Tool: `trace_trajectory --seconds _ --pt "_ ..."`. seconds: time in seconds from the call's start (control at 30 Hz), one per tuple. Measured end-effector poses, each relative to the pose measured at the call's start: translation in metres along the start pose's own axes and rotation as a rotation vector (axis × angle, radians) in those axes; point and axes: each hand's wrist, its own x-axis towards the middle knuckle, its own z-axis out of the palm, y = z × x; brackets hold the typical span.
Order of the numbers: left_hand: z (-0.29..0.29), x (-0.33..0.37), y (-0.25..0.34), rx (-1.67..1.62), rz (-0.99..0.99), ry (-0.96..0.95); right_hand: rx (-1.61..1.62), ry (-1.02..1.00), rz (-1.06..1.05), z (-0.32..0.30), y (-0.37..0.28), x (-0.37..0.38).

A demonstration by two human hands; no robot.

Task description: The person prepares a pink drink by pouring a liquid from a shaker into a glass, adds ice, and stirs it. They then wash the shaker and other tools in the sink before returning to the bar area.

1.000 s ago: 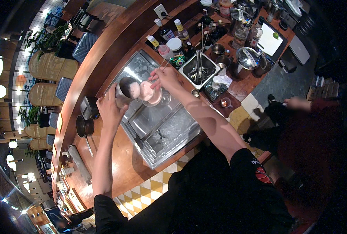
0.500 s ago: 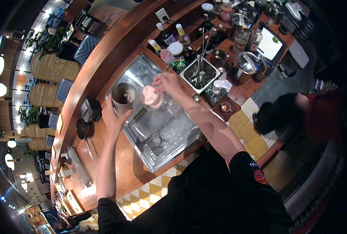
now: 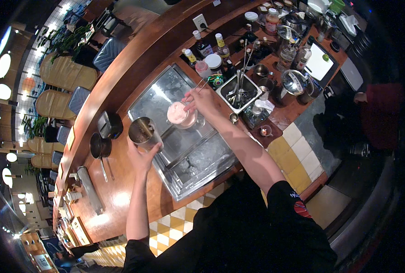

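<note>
My left hand (image 3: 141, 157) is wrapped round a metal shaker tin (image 3: 144, 135), tilted so that its open mouth shows; some ice or residue seems to lie inside. To its right, a stemmed glass (image 3: 189, 122) stands on the steel sink station, topped with pink froth (image 3: 177, 113). My right hand (image 3: 202, 102) is closed at the rim of this glass, pinching a thin metal tool (image 3: 201, 84) whose slim shafts rise above the fingers. The tool's lower end is hidden behind the fingers and froth.
The steel station (image 3: 177, 193) holds ice (image 3: 193, 161). Right of it are a steel container of bar tools (image 3: 239, 93), bottles (image 3: 205, 48) and a cutting board (image 3: 318, 61). A black pan (image 3: 98, 145) lies left. Another person (image 3: 380, 116) is at the far right.
My left hand has drawn the shaker tin away from the glass, toward me, and its tilt has changed. My right hand stays at the glass with the tool. The other person has shifted.
</note>
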Motion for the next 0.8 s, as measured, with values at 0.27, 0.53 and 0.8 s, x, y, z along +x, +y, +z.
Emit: trace_trajectory --seconds 0.27,0.53,0.8 --pt "0.011 -0.059 -0.026 -0.106 -0.087 0.053 -0.046 -0.008 0.007 -0.001 -0.009 -0.004" --pt "0.024 -0.100 -0.015 -0.104 -0.259 0.009 -0.069 0.001 -0.023 0.001 -0.006 -0.009" --pt "0.030 -0.136 -0.037 -0.145 -0.256 0.061 -0.133 -0.017 -0.061 0.017 -0.036 -0.017"
